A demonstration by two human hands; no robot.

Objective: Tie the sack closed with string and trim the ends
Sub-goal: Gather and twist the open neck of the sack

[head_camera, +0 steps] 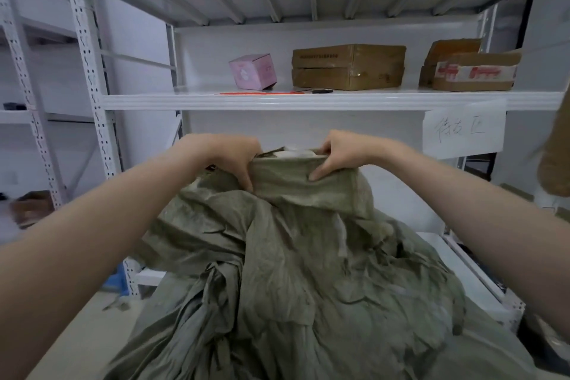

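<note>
While gripped: hands (277,160), sack rim (290,160)

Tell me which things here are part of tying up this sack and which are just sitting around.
Part of the job: sack, left hand, right hand, red string, dark cutting tool.

Just lying about: pink box, cardboard boxes, paper sign.

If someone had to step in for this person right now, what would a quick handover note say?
Left hand: gripping the sack's top edge.
Right hand: gripping the same edge, a little to the right.
Sack: olive green, crumpled, mouth still open, held up in front of the shelf.
Red string lies on the shelf, with what looks like a dark-handled cutting tool beside it.
Done: mouth gathered in both hands.
Left: bunch the neck, tie it with string, trim the ends.
</note>
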